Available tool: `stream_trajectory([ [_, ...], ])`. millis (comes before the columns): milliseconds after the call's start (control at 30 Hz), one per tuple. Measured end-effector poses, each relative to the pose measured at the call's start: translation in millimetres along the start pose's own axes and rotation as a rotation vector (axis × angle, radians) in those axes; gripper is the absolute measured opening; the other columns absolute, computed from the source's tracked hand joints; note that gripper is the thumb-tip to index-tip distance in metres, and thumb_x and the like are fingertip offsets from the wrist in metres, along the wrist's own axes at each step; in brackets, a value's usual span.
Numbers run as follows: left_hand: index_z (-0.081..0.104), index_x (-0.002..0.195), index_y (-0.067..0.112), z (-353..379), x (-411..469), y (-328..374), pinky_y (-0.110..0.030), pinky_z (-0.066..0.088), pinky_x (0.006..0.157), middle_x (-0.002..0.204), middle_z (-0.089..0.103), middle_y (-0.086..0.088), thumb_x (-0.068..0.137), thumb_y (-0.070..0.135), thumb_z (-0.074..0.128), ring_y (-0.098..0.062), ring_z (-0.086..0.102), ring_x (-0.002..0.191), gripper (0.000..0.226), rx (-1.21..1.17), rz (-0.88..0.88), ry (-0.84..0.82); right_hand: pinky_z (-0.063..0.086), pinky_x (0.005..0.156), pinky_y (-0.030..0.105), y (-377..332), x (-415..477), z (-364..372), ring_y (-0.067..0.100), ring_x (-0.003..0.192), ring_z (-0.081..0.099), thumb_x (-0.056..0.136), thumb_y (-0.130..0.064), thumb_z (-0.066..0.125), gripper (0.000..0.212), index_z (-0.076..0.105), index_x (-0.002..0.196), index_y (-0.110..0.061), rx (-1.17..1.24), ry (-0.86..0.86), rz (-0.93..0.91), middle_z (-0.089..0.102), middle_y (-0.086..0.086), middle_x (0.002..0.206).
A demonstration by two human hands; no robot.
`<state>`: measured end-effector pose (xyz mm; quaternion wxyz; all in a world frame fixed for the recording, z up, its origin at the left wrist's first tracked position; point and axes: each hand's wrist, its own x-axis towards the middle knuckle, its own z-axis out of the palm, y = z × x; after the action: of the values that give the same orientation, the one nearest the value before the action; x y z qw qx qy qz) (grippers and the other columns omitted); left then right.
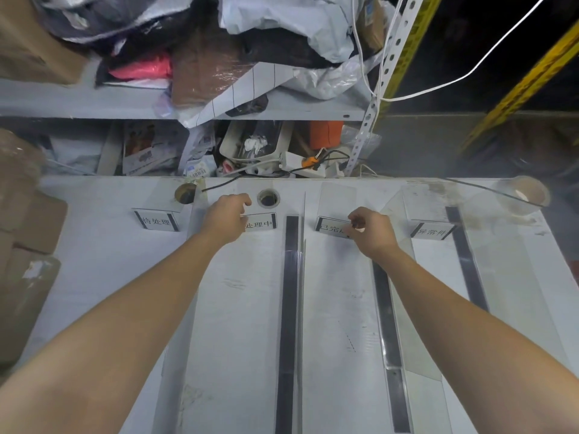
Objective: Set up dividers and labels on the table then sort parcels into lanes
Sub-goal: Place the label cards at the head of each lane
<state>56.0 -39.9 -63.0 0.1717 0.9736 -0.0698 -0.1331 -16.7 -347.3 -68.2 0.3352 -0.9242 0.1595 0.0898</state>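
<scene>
Four clear label stands with black-edged cards stand in a row across the far part of the grey table [238, 308]. My left hand [226, 218] is curled over the left end of the second label stand [261, 223]. My right hand [373, 234] pinches the right end of the third label stand [329, 227]. The first label stand [156, 220] and fourth label stand [433, 232] stand untouched. Clear dividers on black strips run toward me: a middle divider [291, 277], a right divider [388, 314] and a far right divider [466, 261]. A clear left divider [193, 208] is partly hidden by my left arm.
Behind the table a grey shelf [94, 101] is heaped with bagged parcels [282, 23]; the lower shelf holds clutter and a power strip [308, 170]. Cardboard boxes [28, 233] stand at the left. A tape roll [529, 194] sits at the far right corner. Two cable holes [268, 198] pierce the table.
</scene>
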Motion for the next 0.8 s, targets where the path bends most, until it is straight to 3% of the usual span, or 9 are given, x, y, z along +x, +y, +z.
stream_trajectory([
  [200, 0.054, 0.132, 0.017, -35, -27, 23, -0.042, 0.05, 0.088, 0.126, 0.062, -0.006, 0.093, 0.023, 0.06, -0.031, 0.06, 0.112, 0.04, 0.217, 0.053, 0.102, 0.051, 0.081, 0.033, -25, -27, -30, 0.022, 0.101, 0.063, 0.09, -0.033, 0.07, 0.04, 0.06, 0.126, -0.017, -0.213, -0.05, -0.156, 0.063, 0.005, 0.124],
  [333, 0.056, 0.127, 0.013, -62, -64, 41, -0.043, 0.053, 0.081, 0.12, 0.062, -0.01, 0.091, 0.027, 0.061, -0.034, 0.06, 0.107, 0.039, 0.327, 0.048, 0.184, 0.049, 0.084, 0.034, -48, -61, -51, 0.024, 0.111, 0.059, 0.091, -0.04, 0.068, 0.045, 0.056, 0.131, -0.022, -0.348, -0.062, -0.272, 0.058, 0.003, 0.13],
  [467, 0.051, 0.133, 0.018, -85, -118, 56, -0.042, 0.049, 0.085, 0.123, 0.06, -0.007, 0.09, 0.035, 0.06, -0.033, 0.058, 0.112, 0.046, 0.39, -0.018, 0.19, 0.047, 0.093, 0.037, -65, -102, -71, 0.027, 0.124, 0.053, 0.092, -0.039, 0.067, 0.051, 0.052, 0.137, -0.021, -0.405, -0.071, -0.355, 0.054, 0.005, 0.138],
  [633, 0.048, 0.133, 0.018, -102, -204, 63, -0.045, 0.049, 0.089, 0.129, 0.054, -0.009, 0.09, 0.038, 0.058, -0.032, 0.052, 0.118, 0.048, 0.39, -0.126, 0.214, 0.048, 0.095, 0.04, -81, -162, -88, 0.029, 0.124, 0.053, 0.092, -0.038, 0.066, 0.055, 0.049, 0.14, -0.019, -0.408, -0.073, -0.452, 0.058, 0.008, 0.135],
  [800, 0.045, 0.138, 0.018, -120, -287, 56, -0.044, 0.05, 0.091, 0.137, 0.053, -0.007, 0.091, 0.039, 0.057, -0.031, 0.055, 0.119, 0.054, 0.395, -0.229, 0.275, 0.046, 0.086, 0.036, -105, -216, -93, 0.028, 0.124, 0.054, 0.093, -0.038, 0.065, 0.05, 0.051, 0.137, -0.02, -0.435, -0.034, -0.595, 0.058, 0.004, 0.135],
])
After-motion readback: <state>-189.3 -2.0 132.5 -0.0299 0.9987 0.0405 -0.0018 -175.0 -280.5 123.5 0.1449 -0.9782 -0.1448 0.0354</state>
